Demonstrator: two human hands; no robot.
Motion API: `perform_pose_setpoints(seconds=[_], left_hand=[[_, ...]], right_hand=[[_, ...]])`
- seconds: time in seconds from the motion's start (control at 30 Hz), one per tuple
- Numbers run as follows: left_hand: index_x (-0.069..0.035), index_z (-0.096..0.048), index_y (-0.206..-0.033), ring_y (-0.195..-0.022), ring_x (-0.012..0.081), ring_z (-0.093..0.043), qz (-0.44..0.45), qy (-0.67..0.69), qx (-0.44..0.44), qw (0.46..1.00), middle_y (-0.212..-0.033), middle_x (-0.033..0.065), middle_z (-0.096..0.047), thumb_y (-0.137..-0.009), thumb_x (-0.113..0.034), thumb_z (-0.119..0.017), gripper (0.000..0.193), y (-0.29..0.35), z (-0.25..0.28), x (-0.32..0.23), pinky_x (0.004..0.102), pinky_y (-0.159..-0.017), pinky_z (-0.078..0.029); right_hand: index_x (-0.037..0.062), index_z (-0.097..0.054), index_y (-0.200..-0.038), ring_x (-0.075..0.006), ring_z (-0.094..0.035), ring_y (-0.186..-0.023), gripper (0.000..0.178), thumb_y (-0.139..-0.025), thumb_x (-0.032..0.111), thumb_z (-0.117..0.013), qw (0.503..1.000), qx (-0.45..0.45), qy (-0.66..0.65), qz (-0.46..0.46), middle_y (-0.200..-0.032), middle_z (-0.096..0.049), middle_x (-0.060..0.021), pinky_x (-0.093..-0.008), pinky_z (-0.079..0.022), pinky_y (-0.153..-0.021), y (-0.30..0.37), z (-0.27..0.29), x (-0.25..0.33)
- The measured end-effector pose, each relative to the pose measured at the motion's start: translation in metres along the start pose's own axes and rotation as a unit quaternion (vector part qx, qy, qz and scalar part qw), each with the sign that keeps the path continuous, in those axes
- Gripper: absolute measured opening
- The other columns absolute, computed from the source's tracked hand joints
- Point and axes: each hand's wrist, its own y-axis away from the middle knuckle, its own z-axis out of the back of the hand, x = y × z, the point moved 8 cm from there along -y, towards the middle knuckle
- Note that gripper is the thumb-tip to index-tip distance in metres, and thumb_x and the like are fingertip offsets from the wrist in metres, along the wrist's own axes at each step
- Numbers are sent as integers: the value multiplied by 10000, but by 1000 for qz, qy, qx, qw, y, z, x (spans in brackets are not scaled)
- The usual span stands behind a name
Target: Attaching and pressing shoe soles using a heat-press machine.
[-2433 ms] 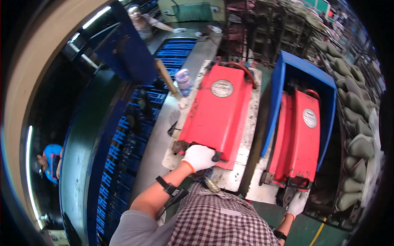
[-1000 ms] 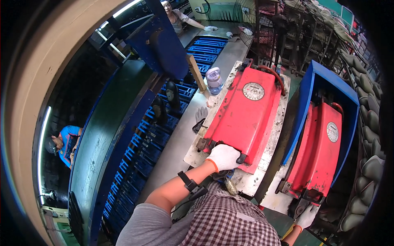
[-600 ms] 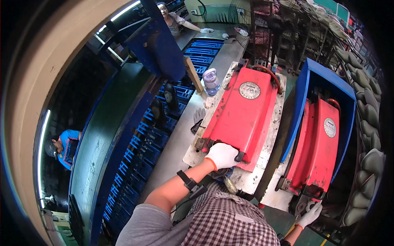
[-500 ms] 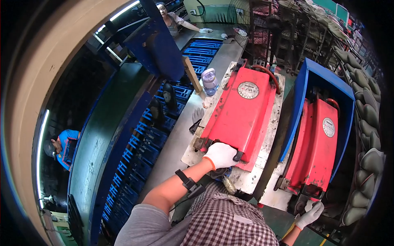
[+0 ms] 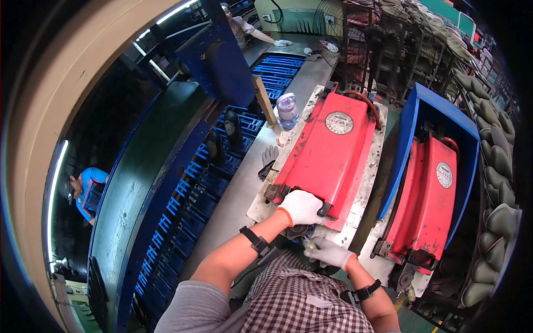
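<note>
A red machine cover (image 5: pixel 317 152) with a round dial-like plate lies lengthwise on a stained white base in front of me. My left hand (image 5: pixel 302 208), in a white glove with an orange cuff, rests at the cover's near end. Its fingers reach into the dark gap there and are hidden. Below it, at the base's near edge, my right hand (image 5: pixel 330 253) in a matching glove has its fingers curled around a small pale handle (image 5: pixel 307 244), partly covered by the glove.
A second red machine (image 5: pixel 425 194) stands to the right under a blue hood (image 5: pixel 444 111). Left is a metal ledge beside a conveyor of blue slats (image 5: pixel 183 205), with a water bottle (image 5: pixel 287 111) and grey glove (image 5: pixel 270 156). Dark shoe-shaped pieces (image 5: pixel 502 216) fill the right rack. Two people work farther off.
My right hand has moved left from the second machine's near end to the pale handle of the first machine. The left hand stays at the red cover's near end.
</note>
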Motion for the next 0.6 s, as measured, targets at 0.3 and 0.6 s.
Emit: perform_pose_setpoints(seconds=[0.3, 0.6], left_hand=[[-59, -781, -825, -700, 352, -729, -12, -6, -31, 999, -743, 191, -715, -790, -611, -729, 556, 3, 2, -2, 466, -676, -578], [-75, -705, -798, -696, 359, -712, -72, 51, -142, 986, -713, 166, -687, -812, -402, -726, 329, 17, 6, -13, 492, -664, -561]], right_hand=[[91, -618, -896, -96, -435, -497, 392, -1065, 442, -576, 967, -29, -251, -7, -662, -585, -14, -281, -321, -470, -26, -53, -21], [72, -566, -1352, -83, -555, -680, 613, -1059, 608, -507, 989, 45, -134, -38, -864, -650, 14, -275, -463, -559, -92, -98, 1]])
